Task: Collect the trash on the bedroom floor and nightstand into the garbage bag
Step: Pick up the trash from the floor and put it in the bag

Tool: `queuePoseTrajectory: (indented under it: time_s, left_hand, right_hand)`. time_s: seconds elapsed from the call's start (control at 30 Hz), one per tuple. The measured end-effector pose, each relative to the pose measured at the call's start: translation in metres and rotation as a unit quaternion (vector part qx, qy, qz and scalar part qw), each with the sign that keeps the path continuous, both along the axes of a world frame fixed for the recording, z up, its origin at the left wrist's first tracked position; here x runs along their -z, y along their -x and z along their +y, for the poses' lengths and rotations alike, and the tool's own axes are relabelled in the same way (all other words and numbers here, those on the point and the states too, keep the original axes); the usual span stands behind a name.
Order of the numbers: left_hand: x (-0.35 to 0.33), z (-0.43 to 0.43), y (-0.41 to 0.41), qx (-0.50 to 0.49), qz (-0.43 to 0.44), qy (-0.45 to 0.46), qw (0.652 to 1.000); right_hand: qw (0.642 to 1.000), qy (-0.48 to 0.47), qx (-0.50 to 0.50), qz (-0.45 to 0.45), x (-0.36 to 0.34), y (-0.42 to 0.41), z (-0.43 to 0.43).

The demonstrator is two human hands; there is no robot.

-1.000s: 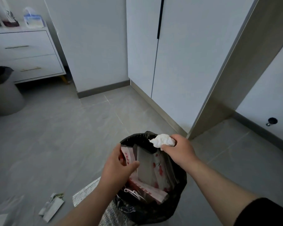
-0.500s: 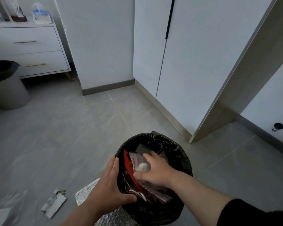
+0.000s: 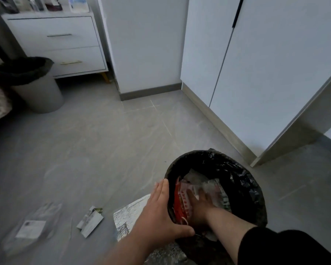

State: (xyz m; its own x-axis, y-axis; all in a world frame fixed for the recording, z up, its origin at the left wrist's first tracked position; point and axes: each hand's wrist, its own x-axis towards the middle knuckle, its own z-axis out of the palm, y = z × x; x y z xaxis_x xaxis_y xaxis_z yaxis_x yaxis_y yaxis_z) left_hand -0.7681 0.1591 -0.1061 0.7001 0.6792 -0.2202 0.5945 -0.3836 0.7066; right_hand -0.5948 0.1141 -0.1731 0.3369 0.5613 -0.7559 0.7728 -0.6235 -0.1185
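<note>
Head view: the black garbage bag stands open in the lower right of the frame. The left hand lies against its outer left rim, fingers straight and pressed together, thumb spread toward the opening. The right hand is inside, flat on the red-and-white wrappers; its fingers are blurred but look extended. On the floor at lower left lie a folded paper packet, a clear plastic bag and a silvery sheet. The nightstand, with 2 drawers, is at upper left.

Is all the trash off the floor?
No, a folded paper scrap, a clear plastic wrapper and a silvery sheet lie beside the garbage bag.
</note>
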Motion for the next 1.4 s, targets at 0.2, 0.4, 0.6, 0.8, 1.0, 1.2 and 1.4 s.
queuePoseTrajectory:
  time_s: [0.2, 0.4, 0.6, 0.8, 1.0, 1.2, 1.4]
  left_hand:
    - [-0.008, 0.003, 0.000, 0.015, 0.039, 0.010, 0.999]
    - [-0.050, 0.016, 0.026, 0.010, -0.006, -0.009, 1.000]
    - [-0.087, 0.040, 0.122, -0.115, -0.024, -0.031, 0.993]
    - [-0.058, 0.035, 0.253, -0.233, 0.071, 0.045, 0.969]
    - [0.043, -0.031, 0.358, -0.263, 0.201, 0.146, 0.932]
    - [0.116, -0.107, 0.394, -0.220, 0.290, 0.226, 0.904]
    - [0.150, -0.138, 0.400, -0.120, 0.285, 0.121, 0.943]
  right_hand:
    - [0.992, -0.118, 0.038, 0.015, -0.040, 0.001, 0.004]
    - [0.968, -0.234, -0.010, -0.086, -0.106, 0.013, 0.023]
    - [0.940, -0.338, -0.047, 0.015, -0.172, 0.082, 0.049]
    - [0.938, -0.295, -0.154, 0.101, -0.183, 0.194, 0.055]
    - [0.945, -0.151, -0.272, 0.100, -0.092, 0.284, 0.031]
    - [0.946, -0.063, -0.307, 0.083, 0.008, 0.330, 0.004]
    - [0.930, -0.115, -0.336, 0.094, 0.059, 0.353, 0.012]
